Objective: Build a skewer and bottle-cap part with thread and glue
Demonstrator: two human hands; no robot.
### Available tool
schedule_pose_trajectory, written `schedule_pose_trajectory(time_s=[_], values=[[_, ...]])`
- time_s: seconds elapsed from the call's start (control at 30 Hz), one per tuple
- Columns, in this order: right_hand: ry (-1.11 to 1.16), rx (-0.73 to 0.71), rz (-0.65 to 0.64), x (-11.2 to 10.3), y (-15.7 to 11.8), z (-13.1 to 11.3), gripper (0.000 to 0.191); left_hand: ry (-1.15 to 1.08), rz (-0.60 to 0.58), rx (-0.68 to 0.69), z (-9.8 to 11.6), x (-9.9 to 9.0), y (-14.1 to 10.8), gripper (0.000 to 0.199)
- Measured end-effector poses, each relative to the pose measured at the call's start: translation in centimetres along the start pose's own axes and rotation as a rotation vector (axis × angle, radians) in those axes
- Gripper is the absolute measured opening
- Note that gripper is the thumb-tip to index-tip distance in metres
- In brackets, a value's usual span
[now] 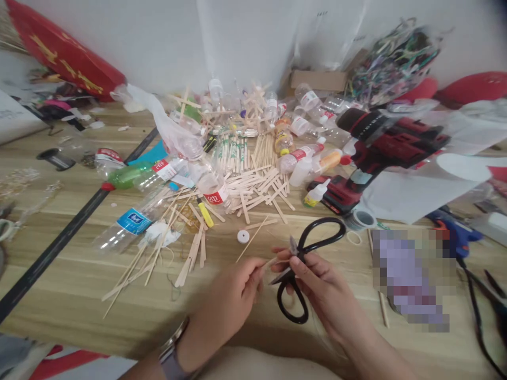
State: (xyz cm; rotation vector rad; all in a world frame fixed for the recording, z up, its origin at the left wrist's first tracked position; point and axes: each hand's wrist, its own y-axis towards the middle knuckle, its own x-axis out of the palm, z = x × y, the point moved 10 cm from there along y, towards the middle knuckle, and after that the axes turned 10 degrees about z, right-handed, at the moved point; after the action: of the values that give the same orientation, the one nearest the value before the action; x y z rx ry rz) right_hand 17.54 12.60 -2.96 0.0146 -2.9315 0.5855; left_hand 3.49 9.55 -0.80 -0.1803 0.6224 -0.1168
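My right hand (317, 277) is closed around a pair of black-handled scissors (321, 235), gripped near the pivot with the blades spread apart. Between the fingertips of my left hand (237, 287) is the end of a thin tan strip (270, 262). That strip runs toward the scissor blades; whether it is a rubber band or wood I cannot make out. A pale loop hangs under my right hand, partly hidden by the lower handle. Just beyond my hands lie a small white disc (243, 236) and a thin wooden skewer (252, 240).
Popsicle sticks (257, 187) and plastic bottles (132, 220) cover the middle and back. A red and black cordless drill (368, 153) stands at right, beside a small glue bottle (317, 193). A dark bar (59, 243) crosses the left. A blue glue gun (459, 232) lies far right.
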Motion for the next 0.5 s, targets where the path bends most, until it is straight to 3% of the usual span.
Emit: schedule_pose_trajectory(time_s=[0.07, 0.17, 0.23, 0.33, 0.5], values=[[-0.194, -0.033, 0.028, -1.7, 0.4, -0.3, 0.046, -0.022, -0.059, -0.053, -0.7, 1.1, 0.5, 0.033], [-0.683, -0.179, -0.007, -3.4, 0.7, -1.9, 0.042, 0.028, -0.138, -0.098, -2.1, 2.5, 1.0, 0.03], [-1.03, -0.289, -0.076, -3.1, 0.6, -2.7, 0.032, 0.078, -0.164, -0.1, -2.5, 3.2, 1.2, 0.027], [-1.486, -0.31, -0.095, -2.4, 0.4, -2.7, 0.02, 0.134, -0.162, -0.09, -2.2, 3.7, 1.4, 0.022], [-1.786, -0.315, -0.2, -0.3, 0.1, -1.5, 0.021, 0.085, -0.177, -0.081, -2.2, 4.1, 1.8, 0.022]])
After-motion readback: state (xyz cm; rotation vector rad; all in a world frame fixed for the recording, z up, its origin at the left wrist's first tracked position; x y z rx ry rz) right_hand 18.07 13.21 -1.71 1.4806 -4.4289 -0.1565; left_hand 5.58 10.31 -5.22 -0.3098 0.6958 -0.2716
